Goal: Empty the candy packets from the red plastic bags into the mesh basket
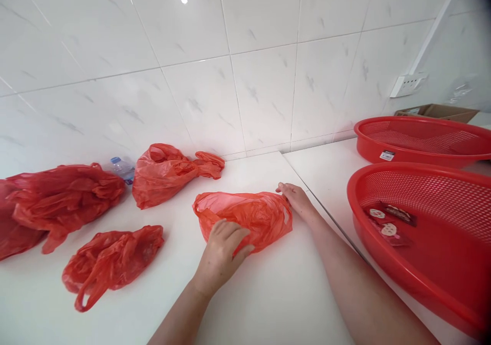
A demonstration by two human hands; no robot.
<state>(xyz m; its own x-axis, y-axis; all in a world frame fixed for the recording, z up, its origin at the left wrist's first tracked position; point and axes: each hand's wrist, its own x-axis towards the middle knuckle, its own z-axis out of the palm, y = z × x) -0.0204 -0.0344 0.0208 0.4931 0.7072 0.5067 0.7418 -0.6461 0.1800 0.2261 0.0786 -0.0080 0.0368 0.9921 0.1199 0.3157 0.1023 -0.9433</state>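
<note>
A thin red plastic bag (264, 214) lies on the white table in front of me, its mouth spread towards me and a handle loop at each side. Over its near left part is my left hand (224, 248), fingers bent and thumb apart, touching the plastic without a visible grip. At the bag's far right corner, my right hand (294, 198) rests beside the handle with its fingers reaching forward. Its thumb is mostly hidden, and I see nothing held in it.
Left of me lie a small red bag (113, 260), a knotted red bag (164, 174) and a larger red heap (69, 197), with a plastic bottle (121, 167) behind. At right are two red baskets (383, 273), the nearer holding small packets (389, 230). A tiled wall (261, 89) stands behind.
</note>
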